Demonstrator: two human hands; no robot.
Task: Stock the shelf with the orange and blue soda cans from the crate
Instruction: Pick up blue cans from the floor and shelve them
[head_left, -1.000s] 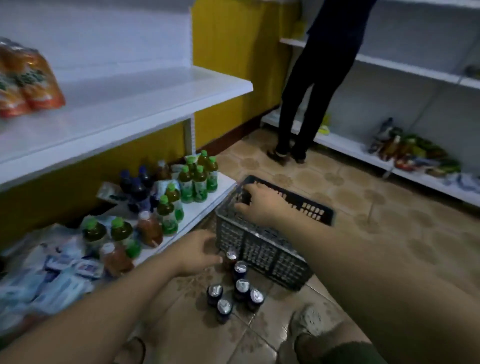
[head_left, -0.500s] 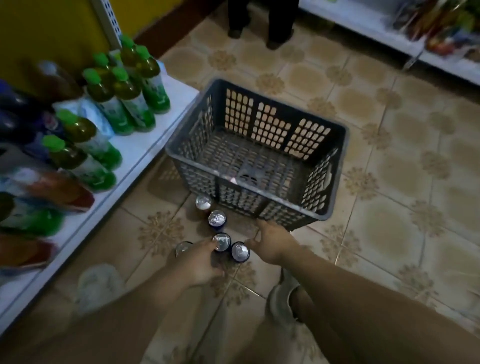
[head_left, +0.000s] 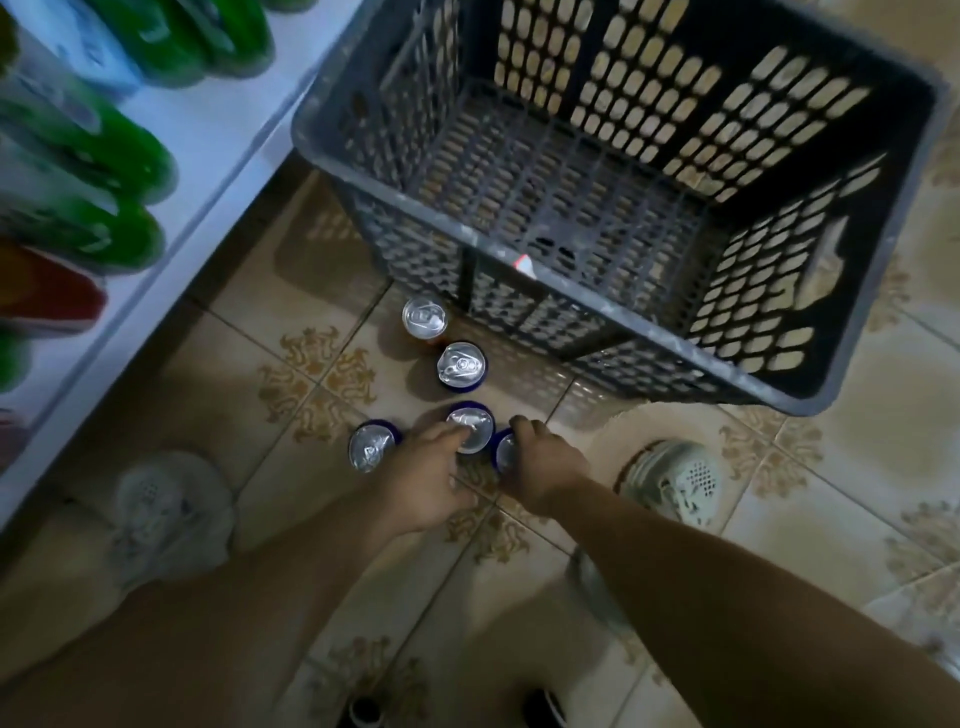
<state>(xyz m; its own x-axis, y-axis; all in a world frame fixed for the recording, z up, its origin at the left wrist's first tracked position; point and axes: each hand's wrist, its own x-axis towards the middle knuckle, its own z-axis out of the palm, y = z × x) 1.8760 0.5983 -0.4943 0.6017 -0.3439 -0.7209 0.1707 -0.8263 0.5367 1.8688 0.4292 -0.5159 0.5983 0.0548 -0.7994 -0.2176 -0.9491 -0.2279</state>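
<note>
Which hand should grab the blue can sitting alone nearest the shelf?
Left, probably. The left hand is right beside the lone can; the right hand is farther off, curled over another can.

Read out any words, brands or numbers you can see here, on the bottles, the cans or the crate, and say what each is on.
No text can be read in this picture.
Labels on the bottles on the shelf: blurred, unreadable.
Lids of the soda cans: markings too small to read.
Red and white scrap inside the crate: too small to tell if it carries print.
Crate walls: no lettering shows.
</note>
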